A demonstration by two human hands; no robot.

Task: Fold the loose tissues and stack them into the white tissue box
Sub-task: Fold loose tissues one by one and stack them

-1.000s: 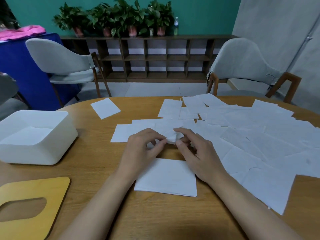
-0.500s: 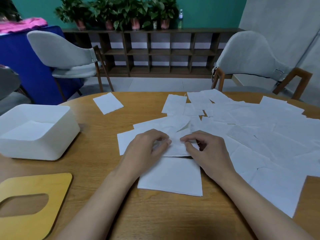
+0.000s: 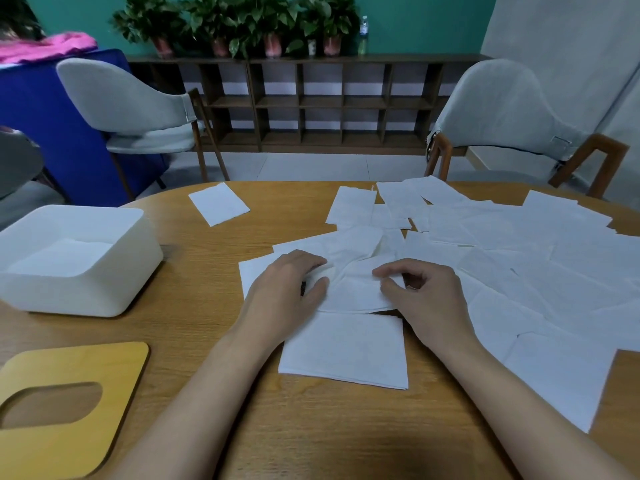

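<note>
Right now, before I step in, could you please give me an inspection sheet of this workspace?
Surface: wooden table, its right side largely covered by tissues.
Job's things: white tissue box at left, open, tissue lying inside; current tissue between the hands; folded stack just nearer the person; loose tissues spread across the right; single tissue apart at the far side.
Clutter: yellow lid with an oval slot, near left.
Grippers: left hand and right hand each pinch the current tissue.
Cables: nothing seen.
Surroundings: grey chairs, dark shelf bearing potted plants and a bottle.
</note>
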